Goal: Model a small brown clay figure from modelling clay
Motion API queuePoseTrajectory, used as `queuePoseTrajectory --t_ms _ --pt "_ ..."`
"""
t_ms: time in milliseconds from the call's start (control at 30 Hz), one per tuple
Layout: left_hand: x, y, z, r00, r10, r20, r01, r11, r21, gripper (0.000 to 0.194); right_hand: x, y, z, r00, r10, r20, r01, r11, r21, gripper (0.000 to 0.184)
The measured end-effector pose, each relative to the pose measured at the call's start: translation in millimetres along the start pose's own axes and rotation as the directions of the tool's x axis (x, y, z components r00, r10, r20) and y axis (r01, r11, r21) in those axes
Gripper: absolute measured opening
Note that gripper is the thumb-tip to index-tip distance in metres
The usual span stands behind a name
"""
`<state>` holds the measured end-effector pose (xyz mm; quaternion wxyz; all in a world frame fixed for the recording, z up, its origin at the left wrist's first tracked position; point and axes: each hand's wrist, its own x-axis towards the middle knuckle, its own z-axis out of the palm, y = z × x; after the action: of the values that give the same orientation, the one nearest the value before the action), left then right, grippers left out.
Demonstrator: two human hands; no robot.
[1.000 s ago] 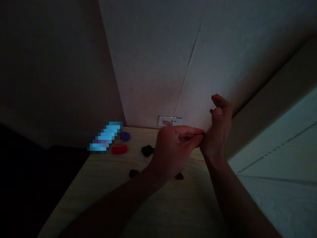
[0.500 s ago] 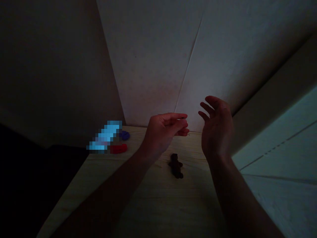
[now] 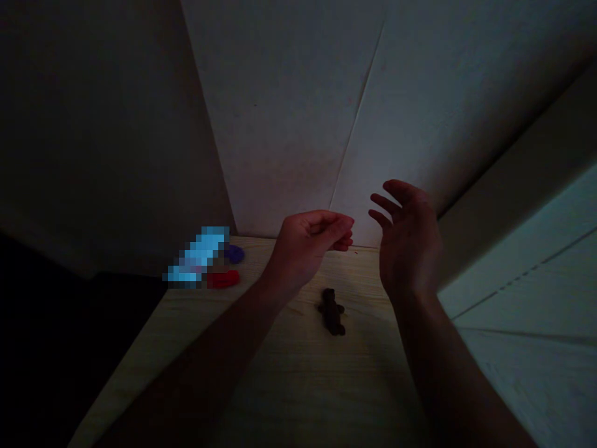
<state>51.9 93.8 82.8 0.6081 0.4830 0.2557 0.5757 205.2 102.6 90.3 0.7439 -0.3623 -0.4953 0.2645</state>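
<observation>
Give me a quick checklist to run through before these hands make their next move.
1. Left hand pinched, thumb meeting finger: ok.
2. Something held between its fingertips: cannot tell, nothing shows there.
3. Right hand open and apart from the left: ok.
4. Dark bear-shaped figure on the wooden surface, touched by neither hand: ok.
5. Red piece and purple piece away from both hands: ok.
6. Light good enough for fine detail: not ok, the scene is dim.

tabletop (image 3: 303,386): grained wood, matt | brown figure (image 3: 331,313): clay-like, matt | red lump (image 3: 224,279): smooth-looking | wall (image 3: 289,124): matt, faintly mottled
</observation>
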Motion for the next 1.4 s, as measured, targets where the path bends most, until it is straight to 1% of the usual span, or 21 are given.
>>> queuePoseTrajectory --t_ms 133,233,333,433,567,633,700,767,833,900,967,1133,1300,1400 --pt "0 3 0.1 0.999 -0.029 -0.037 0.028 1.0 -0.011 0.018 0 1 -2 0.998 -0.007 0.055 0.007 1.0 -0.008 0.029" --pt "0 6 -1.0 0.997 -0.043 -0.057 0.04 0.998 -0.044 0.016 -4 -3 1 0.99 0.004 0.141 0.011 0.994 -0.107 0.023" --pt "1 7 -3.5 0.998 -0.027 -0.057 0.023 0.998 -0.067 0.014 -10 -12 5 0.957 0.027 0.287 0.034 0.978 -0.205 0.009" --pt "1 9 -6.5 0.999 0.009 -0.043 -0.013 0.995 -0.095 0.015 -15 -18 8 0.928 0.025 0.372 0.051 0.98 -0.192 0.008" --pt "2 10 -8.9 0.999 0.027 -0.032 -0.03 0.995 -0.099 0.019 -16 -19 7 0.918 0.004 0.397 0.05 0.991 -0.124 0.015" --pt "2 11 -9.2 0.999 0.042 -0.017 -0.043 0.995 -0.091 0.02 -16 -18 6 0.907 -0.029 0.421 0.077 0.992 -0.098 0.022" --pt "2 12 -9.5 0.998 0.062 0.005 -0.061 0.995 -0.08 0.02 -15 -18 5 0.895 -0.087 0.438 0.141 0.986 -0.092 0.028" --pt "2 14 -10.2 0.998 0.065 0.016 -0.063 0.995 -0.074 0.02 -15 -20 4 0.879 -0.163 0.448 0.238 0.965 -0.115 0.032" --pt "1 16 -11.5 0.999 0.044 0.014 -0.043 0.997 -0.064 0.026 -15 -23 3 0.861 -0.221 0.458 0.323 0.933 -0.159 0.032" --pt "1 18 -12.9 1.0 0.024 0.005 -0.024 0.999 -0.045 0.035 -16 -26 1 0.846 -0.236 0.478 0.362 0.912 -0.19 0.028" --pt "0 20 -14.0 1.0 0.018 0.002 -0.018 1.0 -0.017 0.037 -16 -28 0 0.845 -0.218 0.489 0.35 0.916 -0.197 0.022" --pt "0 18 -14.3 0.998 0.056 0.006 -0.056 0.996 0.062 0.023 -16 -28 0 0.884 -0.134 0.448 0.251 0.945 -0.212 0.008" --pt "0 18 -14.6 0.998 0.052 0.037 -0.055 0.995 0.08 0.018 -15 -29 1 0.894 -0.15 0.423 0.29 0.913 -0.289 0.005" --pt "-1 20 -15.1 0.999 0.044 0.031 -0.045 0.997 0.058 0.016 -15 -30 0 0.894 -0.154 0.421 0.302 0.9 -0.313 0.006"
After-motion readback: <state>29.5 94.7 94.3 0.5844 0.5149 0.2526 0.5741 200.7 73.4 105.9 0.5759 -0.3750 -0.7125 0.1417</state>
